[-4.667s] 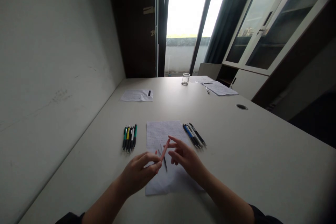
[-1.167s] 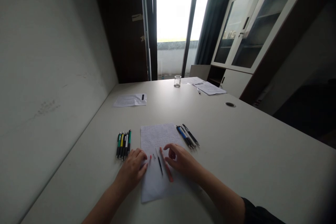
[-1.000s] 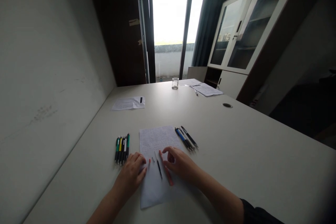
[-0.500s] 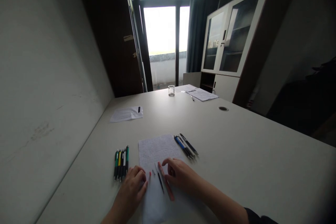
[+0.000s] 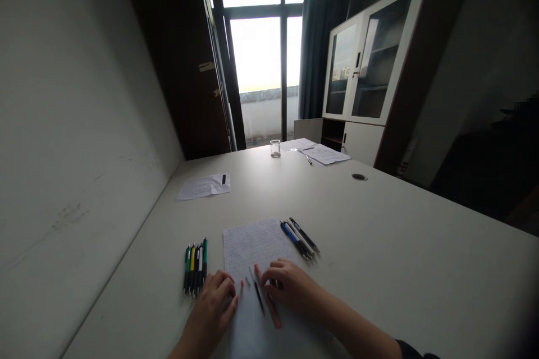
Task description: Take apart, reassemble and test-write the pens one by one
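Note:
A red pen barrel (image 5: 274, 316) lies slantwise on a lined, written sheet of paper (image 5: 248, 238). My right hand (image 5: 290, 285) is at its upper part, thumb and curled index finger closed on the barrel. To the barrel's left is a thin dark-ended refill (image 5: 259, 298). Farther left lie a small spring-like piece (image 5: 247, 281) and a short red pen part (image 5: 242, 284). My left hand (image 5: 215, 302) rests at the paper's left edge beside that red part, fingers bent and the thumb apart from them.
Several pens (image 5: 194, 269) lie side by side left of the paper, close to my left hand. More pens (image 5: 300, 238) lie by its upper right corner. Farther off are a loose sheet (image 5: 204, 186), a clear glass (image 5: 275, 149), papers (image 5: 326, 153) and a round table hole (image 5: 359, 177).
My right index finger has curled down along the red barrel, closer to the thumb. My left hand and the small parts stay almost where they were. The view has tipped up slightly.

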`<control>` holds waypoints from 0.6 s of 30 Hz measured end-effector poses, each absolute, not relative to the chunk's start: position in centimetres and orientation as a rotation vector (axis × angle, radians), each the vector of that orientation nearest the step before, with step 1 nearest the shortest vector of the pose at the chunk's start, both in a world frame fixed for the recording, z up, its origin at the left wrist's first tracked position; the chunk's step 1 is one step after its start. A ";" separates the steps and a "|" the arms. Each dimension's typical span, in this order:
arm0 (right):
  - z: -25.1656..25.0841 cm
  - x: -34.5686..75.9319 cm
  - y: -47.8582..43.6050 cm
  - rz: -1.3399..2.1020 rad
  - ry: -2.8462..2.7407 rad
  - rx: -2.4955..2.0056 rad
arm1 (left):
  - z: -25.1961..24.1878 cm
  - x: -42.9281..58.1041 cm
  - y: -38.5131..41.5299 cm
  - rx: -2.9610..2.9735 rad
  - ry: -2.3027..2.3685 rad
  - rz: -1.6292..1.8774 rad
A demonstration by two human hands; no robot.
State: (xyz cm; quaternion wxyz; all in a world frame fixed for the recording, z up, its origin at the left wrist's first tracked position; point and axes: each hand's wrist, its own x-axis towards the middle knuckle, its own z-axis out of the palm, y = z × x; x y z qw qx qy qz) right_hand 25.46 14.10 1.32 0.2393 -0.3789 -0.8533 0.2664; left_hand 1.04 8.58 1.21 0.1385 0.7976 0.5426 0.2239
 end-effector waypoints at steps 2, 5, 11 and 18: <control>1.3 25.5 14.1 0.724 -2.337 -1.025 | 1.2 1.1 8.6 2.304 1.569 0.643; 1.3 25.5 14.2 0.711 -2.341 -1.012 | 1.3 1.1 8.5 2.305 1.574 0.640; 1.4 25.5 14.1 0.717 -2.347 -0.996 | 1.2 1.0 8.5 2.323 1.572 0.647; 1.6 25.4 13.9 0.724 -2.332 -1.015 | 1.0 1.0 8.6 2.311 1.574 0.641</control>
